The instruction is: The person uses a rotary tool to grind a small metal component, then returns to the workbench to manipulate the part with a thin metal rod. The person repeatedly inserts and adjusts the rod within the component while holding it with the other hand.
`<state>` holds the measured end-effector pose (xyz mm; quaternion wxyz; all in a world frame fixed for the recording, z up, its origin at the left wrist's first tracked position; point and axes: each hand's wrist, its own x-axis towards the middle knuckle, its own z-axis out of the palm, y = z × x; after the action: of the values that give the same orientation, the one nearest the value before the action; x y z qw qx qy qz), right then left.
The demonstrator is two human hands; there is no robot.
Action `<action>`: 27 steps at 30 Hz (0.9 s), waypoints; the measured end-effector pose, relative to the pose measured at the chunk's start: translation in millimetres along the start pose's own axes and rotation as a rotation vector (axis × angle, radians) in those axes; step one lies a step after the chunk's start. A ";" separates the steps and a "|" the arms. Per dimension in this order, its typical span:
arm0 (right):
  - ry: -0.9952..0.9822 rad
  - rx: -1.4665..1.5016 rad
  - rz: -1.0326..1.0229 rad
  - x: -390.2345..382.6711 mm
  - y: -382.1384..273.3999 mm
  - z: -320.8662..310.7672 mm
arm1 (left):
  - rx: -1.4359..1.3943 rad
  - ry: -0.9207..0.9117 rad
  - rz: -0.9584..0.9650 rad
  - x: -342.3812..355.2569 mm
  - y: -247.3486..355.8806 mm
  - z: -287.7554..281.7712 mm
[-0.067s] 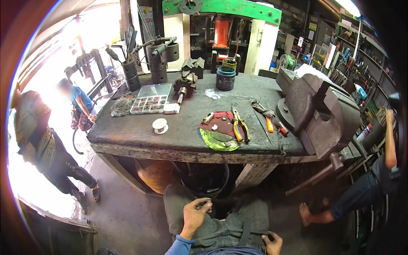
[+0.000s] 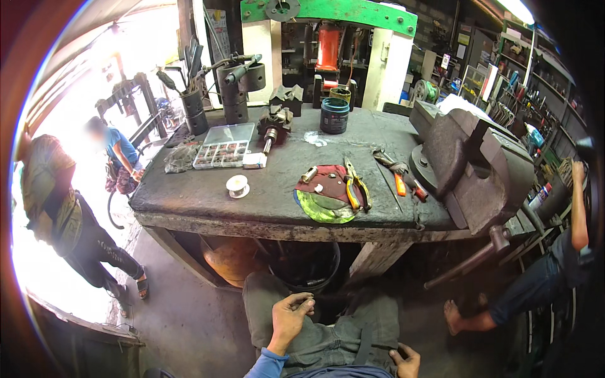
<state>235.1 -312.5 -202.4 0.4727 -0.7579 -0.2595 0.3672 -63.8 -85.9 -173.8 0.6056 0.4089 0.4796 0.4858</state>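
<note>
Above my lap, my left hand (image 2: 290,320) is closed in a pinch, thumb against the forefinger. A tiny dark thing shows at the tips, too small to name. Low by my right thigh is my right hand (image 2: 406,361), its fingers curled in and the thumb close to the forefinger; what it holds, if anything, I cannot make out. Both hands are over my grey trousers (image 2: 265,305), apart from the workbench (image 2: 189,195). On the bench in front stand a white spool (image 2: 237,186) and a red and lime cloth cap (image 2: 324,213) with yellow-handled pliers (image 2: 358,192) lying on it.
A large vise (image 2: 476,164) fills the bench's right end. Farther back are a clear parts box (image 2: 220,151), a motor armature (image 2: 272,129) and a dark blue tub (image 2: 334,116). A black bucket (image 2: 331,264) sits underneath. People stand at left (image 2: 53,195) and right (image 2: 561,271).
My right hand has shifted very slightly. My left hand and the things on the bench look unmoved.
</note>
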 end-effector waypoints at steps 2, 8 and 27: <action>-0.079 -0.080 -0.077 2.3 10.1 -10.7 | -0.016 0.010 0.004 4.5 0.7 0.1; 0.092 -0.384 -0.219 7.0 17.7 -17.5 | -0.066 -0.048 0.113 20.5 5.8 -0.4; -0.199 -0.019 -0.532 28.1 -216.8 -10.2 | -0.215 0.177 0.123 23.9 -13.8 -122.1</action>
<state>250.0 -206.3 -11.6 0.5173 -0.6281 -0.4977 0.3003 -178.8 -61.6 -216.6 0.5704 0.3259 0.4502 0.6047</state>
